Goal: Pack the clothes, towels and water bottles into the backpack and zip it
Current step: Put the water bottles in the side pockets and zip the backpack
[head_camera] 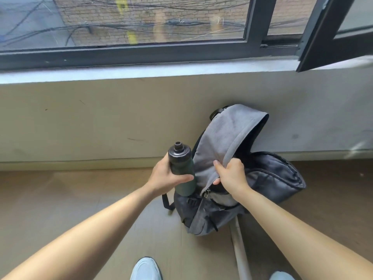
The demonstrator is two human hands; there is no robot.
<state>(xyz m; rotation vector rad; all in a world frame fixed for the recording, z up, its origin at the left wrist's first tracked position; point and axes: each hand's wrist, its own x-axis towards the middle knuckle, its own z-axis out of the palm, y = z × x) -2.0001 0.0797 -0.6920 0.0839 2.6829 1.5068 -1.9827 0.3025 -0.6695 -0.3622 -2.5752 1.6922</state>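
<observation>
A grey and black backpack [270, 178] leans against the wall under the window, its main compartment unzipped. My left hand [165, 175] grips a dark green water bottle [182, 168] with a black cap, upright at the backpack's left side, its base at the side pocket. My right hand [232, 174] grips the edge of the grey top flap [224, 134] and holds it up. The inside of the bag is dark and its contents are hidden. No clothes or towels are in view.
The cream wall [101, 122] and window sill [141, 71] run behind the bag. An open window sash [331, 33] juts in at the upper right. A pale pole [240, 253] lies on the brown floor by my light shoes [145, 269].
</observation>
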